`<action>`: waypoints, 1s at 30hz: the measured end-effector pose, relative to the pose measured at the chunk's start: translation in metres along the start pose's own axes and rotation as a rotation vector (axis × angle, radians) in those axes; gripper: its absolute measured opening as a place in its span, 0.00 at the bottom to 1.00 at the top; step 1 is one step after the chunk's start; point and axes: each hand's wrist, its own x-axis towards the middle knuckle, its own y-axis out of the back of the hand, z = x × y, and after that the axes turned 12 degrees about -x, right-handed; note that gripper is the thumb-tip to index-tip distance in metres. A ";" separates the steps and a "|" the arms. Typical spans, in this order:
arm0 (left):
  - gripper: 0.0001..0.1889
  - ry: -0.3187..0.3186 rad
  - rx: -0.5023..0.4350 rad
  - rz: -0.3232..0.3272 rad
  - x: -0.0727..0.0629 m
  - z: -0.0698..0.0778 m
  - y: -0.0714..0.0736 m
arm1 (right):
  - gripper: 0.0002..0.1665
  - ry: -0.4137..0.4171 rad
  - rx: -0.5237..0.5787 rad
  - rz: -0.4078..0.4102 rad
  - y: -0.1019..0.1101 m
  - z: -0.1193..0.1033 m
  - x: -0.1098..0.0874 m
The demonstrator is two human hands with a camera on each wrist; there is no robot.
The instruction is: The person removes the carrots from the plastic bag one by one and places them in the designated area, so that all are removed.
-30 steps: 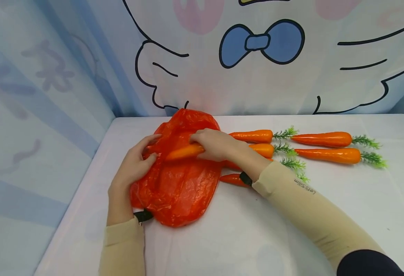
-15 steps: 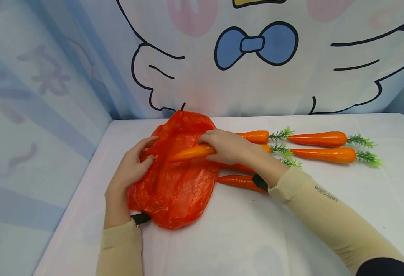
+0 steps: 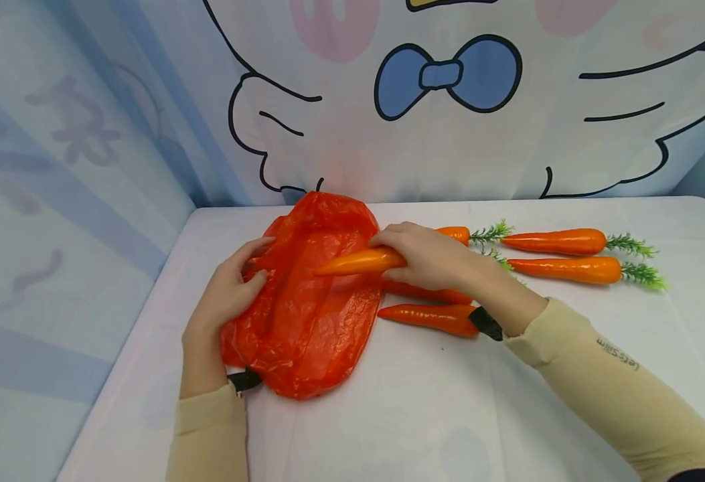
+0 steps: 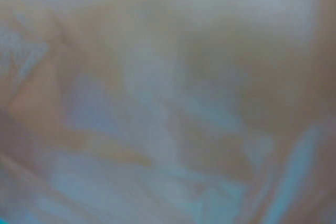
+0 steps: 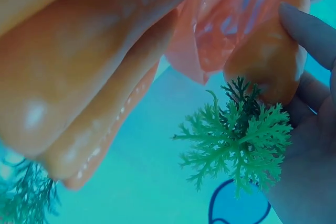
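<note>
A bright orange-red plastic bag (image 3: 328, 335) lies crumpled on the white-covered table. My left hand (image 3: 227, 298) holds its left edge, fingers and thumb curled into the plastic. My right hand (image 3: 430, 258) grips a toy carrot (image 3: 355, 262) near its thick end, the tip pointing left over the bag. In the right wrist view, the carrot's thick end (image 5: 268, 61) shows against my fingers, with green leaves (image 5: 241, 140) hanging from it. Whether the carrot touches the bag is unclear. The left wrist view is too blurred to read.
Right of the bag lie more carrots, among them a lower one (image 3: 430, 319) and one (image 3: 429, 292) partly under my right hand. Two others (image 3: 554, 242) lie farther right, leaves outward. A printed curtain (image 3: 448, 154) stands along the table's back edge.
My right hand has moved right with the carrot, drawing its tip away from my left hand. The left hand stays on the bag's edge. The camera view has shifted slightly.
</note>
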 end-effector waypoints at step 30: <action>0.29 -0.035 0.047 -0.004 0.002 -0.005 0.000 | 0.29 -0.087 -0.022 0.151 0.022 0.053 -0.077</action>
